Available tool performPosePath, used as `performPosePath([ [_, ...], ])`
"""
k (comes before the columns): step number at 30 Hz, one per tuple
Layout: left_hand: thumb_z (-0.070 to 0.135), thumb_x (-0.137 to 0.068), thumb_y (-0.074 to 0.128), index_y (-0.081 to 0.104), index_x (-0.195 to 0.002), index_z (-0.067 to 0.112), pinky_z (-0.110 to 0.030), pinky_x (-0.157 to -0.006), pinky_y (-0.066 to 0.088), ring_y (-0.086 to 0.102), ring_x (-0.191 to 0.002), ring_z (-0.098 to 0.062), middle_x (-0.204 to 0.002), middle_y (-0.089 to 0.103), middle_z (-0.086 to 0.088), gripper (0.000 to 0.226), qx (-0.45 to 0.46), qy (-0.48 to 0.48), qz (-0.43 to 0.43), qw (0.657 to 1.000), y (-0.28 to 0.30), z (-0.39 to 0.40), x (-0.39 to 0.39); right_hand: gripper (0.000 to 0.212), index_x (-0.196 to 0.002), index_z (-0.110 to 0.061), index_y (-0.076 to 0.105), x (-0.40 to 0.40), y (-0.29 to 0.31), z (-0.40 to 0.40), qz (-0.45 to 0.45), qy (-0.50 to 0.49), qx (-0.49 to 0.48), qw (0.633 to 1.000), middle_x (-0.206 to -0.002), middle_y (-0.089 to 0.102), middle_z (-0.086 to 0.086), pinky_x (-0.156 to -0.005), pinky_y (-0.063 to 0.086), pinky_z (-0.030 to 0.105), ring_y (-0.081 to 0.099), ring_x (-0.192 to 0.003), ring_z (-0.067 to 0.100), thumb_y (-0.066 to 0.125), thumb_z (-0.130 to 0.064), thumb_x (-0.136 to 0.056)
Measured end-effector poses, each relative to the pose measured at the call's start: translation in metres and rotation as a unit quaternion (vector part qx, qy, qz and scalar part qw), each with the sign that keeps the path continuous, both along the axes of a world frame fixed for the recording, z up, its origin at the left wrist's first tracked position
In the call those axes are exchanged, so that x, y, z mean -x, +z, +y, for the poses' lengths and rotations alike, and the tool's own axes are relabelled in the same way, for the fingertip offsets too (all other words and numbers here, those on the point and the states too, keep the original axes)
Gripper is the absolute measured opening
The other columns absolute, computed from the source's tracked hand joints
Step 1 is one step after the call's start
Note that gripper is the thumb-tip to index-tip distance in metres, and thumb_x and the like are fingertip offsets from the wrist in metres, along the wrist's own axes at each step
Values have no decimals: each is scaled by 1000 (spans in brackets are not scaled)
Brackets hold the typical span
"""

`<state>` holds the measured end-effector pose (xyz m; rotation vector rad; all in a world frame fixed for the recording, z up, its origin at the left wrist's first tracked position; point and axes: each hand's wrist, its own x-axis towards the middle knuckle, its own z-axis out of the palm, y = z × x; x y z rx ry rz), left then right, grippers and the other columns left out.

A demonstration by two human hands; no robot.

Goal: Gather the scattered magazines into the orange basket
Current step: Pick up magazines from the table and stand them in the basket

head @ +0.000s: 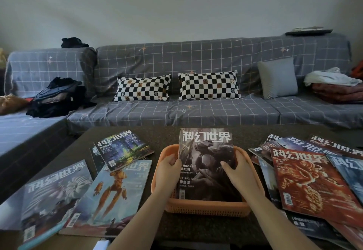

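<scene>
Your two hands are holding a grey magazine (206, 163) with a robot on its cover, and it sits in the orange basket (206, 208) in the middle of the dark table (161, 133). The near end of the magazine is down inside the basket and the far end sticks up over the far rim, so it lies tilted. Your left hand (168, 168) is on the left edge of the magazine, with the fingers curled round that edge and the thumb on the cover. Your right hand (238, 170) is on the right side, with the fingers spread a little and bent over the cover and the right edge. More magazines lie flat on the table. On the left, a blue one with an orange robot (115, 196) lies just beside the basket, one with a white swirl (53, 200) is nearer you, and a dark blue one (122, 148) lies farther away on top of others. On the right there is a messy pile, with a red magazine (310, 185) on top. Behind the table is a grey sofa (196, 110) with two checkered pillows (143, 88).
</scene>
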<state>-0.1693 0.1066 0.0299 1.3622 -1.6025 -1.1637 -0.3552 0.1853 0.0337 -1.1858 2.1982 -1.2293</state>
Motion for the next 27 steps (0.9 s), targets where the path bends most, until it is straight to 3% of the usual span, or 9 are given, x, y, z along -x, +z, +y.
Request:
performPosePath([
  [2, 30, -96, 49, 59, -97, 38, -38, -67, 62, 72, -69, -15, -72, 73, 3, 13, 21, 14, 6, 1000, 3, -3, -5, 59, -140, -20, 38, -6, 5, -2, 43, -1, 16, 999, -137, 51, 2, -94, 42, 26, 51, -123, 18, 61, -32, -87],
  [5, 29, -96, 51, 60, -121, 26, -14, -43, 48, 62, -54, 1, -72, 69, 12, 26, 47, 45, -2, 998, 11, -12, -17, 53, -137, -23, 41, -21, 16, -20, 23, 48, 44, 998, -135, 53, 2, -84, 41, 20, 53, -120, 17, 61, -30, -88],
  [8, 28, -95, 54, 56, -129, 20, -15, -59, 47, 62, -80, -2, -108, 66, 9, 35, 71, 61, -2, 996, 23, -27, -33, 46, -131, -20, 48, -45, 30, -48, -15, 115, 88, 989, -129, 58, -1, -82, 42, 13, 55, -111, 8, 61, -28, -88],
  [11, 25, -96, 53, 57, -129, 19, -15, -52, 46, 60, -73, -2, -111, 64, 7, 34, 81, 82, -16, 993, 28, -49, -54, 41, -127, -23, 52, -71, 39, -80, 1, 181, 87, 980, -118, 60, -8, -66, 41, 6, 52, -90, -8, 59, -34, -88],
  [13, 23, -96, 53, 57, -129, 16, -16, -49, 49, 62, -69, -10, -111, 67, 1, 34, 77, 102, -15, 992, 25, -68, -69, 38, -125, -25, 53, -85, 42, -104, 10, 218, 75, 973, -114, 61, -10, -69, 44, 8, 53, -90, -6, 58, -35, -89],
  [16, 22, -97, 52, 59, -128, 14, -11, -43, 39, 53, -58, -5, -108, 69, -4, 33, 72, 138, -14, 988, 16, -98, -91, 36, -124, -24, 55, -103, 40, -143, 6, 247, 52, 967, -105, 60, -12, -71, 41, 9, 55, -95, 1, 58, -34, -90],
  [20, 26, -94, 52, 60, -127, 15, -30, -69, 51, 66, -82, -19, -109, 70, -1, 36, 46, 187, -28, 981, -2, -135, -118, 38, -123, -19, 56, -125, 21, -198, 5, 266, 0, 964, -112, 65, -2, -82, 41, 19, 57, -99, 7, 60, -33, -89],
  [24, 29, -95, 51, 57, -131, 16, -18, -53, 41, 53, -61, 0, -108, 68, 1, 39, 24, 226, -67, 972, -32, -171, -138, 43, -126, -16, 55, -142, -2, -250, 44, 273, -56, 959, -117, 65, 3, -83, 42, 21, 59, -106, 15, 61, -35, -87],
  [27, 32, -95, 50, 54, -135, 17, -30, -73, 51, 64, -82, -13, -126, 62, -5, 44, -3, 231, -104, 967, -48, -189, -148, 53, -133, -12, 49, -154, -12, -283, 104, 297, -125, 941, -130, 57, 7, -93, 42, 29, 55, -117, 21, 58, -39, -88],
])
